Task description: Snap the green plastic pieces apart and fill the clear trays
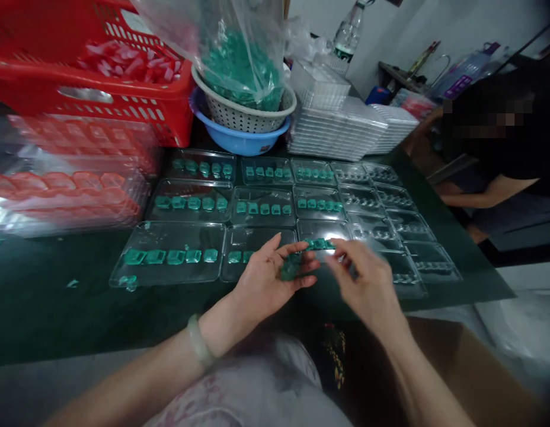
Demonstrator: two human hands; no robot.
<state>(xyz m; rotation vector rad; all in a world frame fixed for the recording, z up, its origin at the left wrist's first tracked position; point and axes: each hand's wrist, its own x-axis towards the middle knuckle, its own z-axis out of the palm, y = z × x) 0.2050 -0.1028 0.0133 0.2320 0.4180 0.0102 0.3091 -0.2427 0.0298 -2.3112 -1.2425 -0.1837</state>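
My left hand [268, 273] is turned palm up over the front row of trays, its fingers curled around several green translucent plastic pieces [291, 267]. To its right, my right hand [368, 279] is blurred, thumb and fingers brought together in a pinch. Its fingertips meet the right end of a short row of green pieces [319, 244] at a clear plastic tray [326, 230]; whether it grips one is too smeared to tell. Left of my hands, another clear tray [168, 234] bears a row of green block-like pieces [176, 257].
More clear trays [415, 222] lie right. Behind stand stacked clear trays [332, 133], a bag of green pieces [243, 65] in a grey basket [239, 115] and blue basin [243, 142], and a red crate [137, 95]. Pinkish-red packs [66, 196] sit left. A person [501, 178] is at right.
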